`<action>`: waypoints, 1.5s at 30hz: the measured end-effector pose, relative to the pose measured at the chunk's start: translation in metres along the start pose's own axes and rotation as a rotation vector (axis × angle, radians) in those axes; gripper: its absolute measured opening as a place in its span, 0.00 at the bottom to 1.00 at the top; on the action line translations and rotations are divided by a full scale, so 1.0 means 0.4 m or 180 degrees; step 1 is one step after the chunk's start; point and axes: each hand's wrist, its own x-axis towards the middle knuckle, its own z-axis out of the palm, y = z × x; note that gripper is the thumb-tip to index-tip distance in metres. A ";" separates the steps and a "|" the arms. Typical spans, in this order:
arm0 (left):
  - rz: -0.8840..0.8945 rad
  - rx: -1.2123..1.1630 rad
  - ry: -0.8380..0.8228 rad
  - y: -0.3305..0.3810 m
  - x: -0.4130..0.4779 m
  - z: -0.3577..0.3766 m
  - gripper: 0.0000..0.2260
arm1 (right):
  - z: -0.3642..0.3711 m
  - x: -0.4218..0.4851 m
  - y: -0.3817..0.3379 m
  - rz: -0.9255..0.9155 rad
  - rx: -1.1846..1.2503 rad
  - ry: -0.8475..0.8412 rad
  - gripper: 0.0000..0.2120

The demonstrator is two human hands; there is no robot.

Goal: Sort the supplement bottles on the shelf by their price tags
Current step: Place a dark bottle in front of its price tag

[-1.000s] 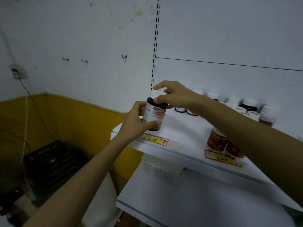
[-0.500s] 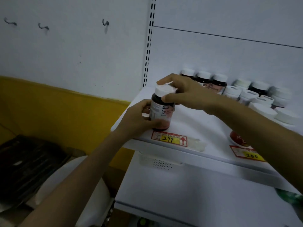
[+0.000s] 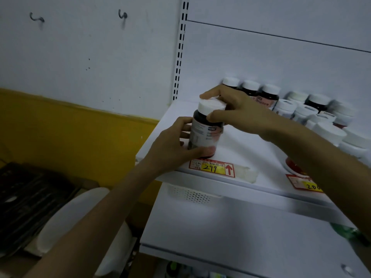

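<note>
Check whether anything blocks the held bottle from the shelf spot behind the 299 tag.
Nothing visible does. The dark bottle, gripped by the left hand at its body and the right hand at its cap, sits right behind the 299 tag on the shelf. The other bottles cluster further back and right.

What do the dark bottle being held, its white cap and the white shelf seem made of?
Dark brown supplement bottle: tinted plastic or glass, I cannot tell; smooth wall, paper-like label. White round cap: likely matte plastic, evenly dull. White shelf board: probably painted metal, smooth and flat, with a thin front edge.
</note>
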 end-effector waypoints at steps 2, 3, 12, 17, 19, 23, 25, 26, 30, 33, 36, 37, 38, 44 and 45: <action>0.0014 0.0106 0.0048 0.000 -0.001 0.001 0.30 | -0.012 -0.003 -0.012 0.0021 -0.0171 -0.0029 0.15; 0.0035 0.0158 0.0068 -0.001 0.000 0.001 0.29 | -0.016 -0.002 -0.016 -0.0018 -0.0379 0.0071 0.15; -0.0037 0.0002 -0.0184 -0.008 -0.002 -0.005 0.29 | -0.041 0.009 -0.065 -0.0007 -0.0398 -0.0281 0.15; -0.0079 0.0314 -0.0057 -0.005 -0.002 0.004 0.29 | -0.043 0.026 -0.044 -0.0019 -0.1032 -0.0073 0.16; -0.0118 0.0555 0.0003 -0.001 0.000 0.014 0.29 | -0.055 0.025 -0.044 0.0001 -0.0818 -0.0283 0.13; -0.0260 0.0887 0.0075 0.008 0.000 0.034 0.30 | -0.063 0.019 -0.032 -0.0065 -0.0601 -0.0473 0.10; -0.0319 0.0911 0.0026 0.010 0.002 0.035 0.30 | -0.061 0.018 -0.025 -0.0131 -0.0559 -0.0466 0.10; -0.0337 0.0929 0.0003 0.011 0.002 0.036 0.30 | -0.060 0.017 -0.023 -0.0141 -0.0548 -0.0447 0.10; -0.0361 0.0995 -0.0013 0.014 0.002 0.038 0.30 | -0.055 0.012 -0.014 -0.0151 -0.0495 -0.0382 0.12; -0.0340 0.0909 -0.0025 0.016 0.002 0.036 0.31 | -0.055 0.010 -0.013 -0.0184 -0.0482 -0.0381 0.12; -0.0264 0.0783 -0.0029 0.020 0.001 0.030 0.33 | -0.062 0.014 -0.019 -0.0155 -0.0492 -0.0478 0.12; -0.0240 0.0789 -0.0043 0.022 0.001 0.029 0.32 | -0.065 0.016 -0.021 -0.0153 -0.0545 -0.0515 0.12; -0.0236 0.0796 -0.0064 0.023 0.001 0.029 0.31 | -0.066 0.017 -0.022 -0.0159 -0.0597 -0.0538 0.12; -0.0200 0.0595 -0.0098 0.014 0.009 0.025 0.29 | -0.057 0.019 -0.025 -0.0188 -0.0713 -0.0470 0.12; -0.0182 0.0564 -0.0110 0.012 0.009 0.024 0.30 | -0.057 0.018 -0.025 -0.0177 -0.0717 -0.0490 0.12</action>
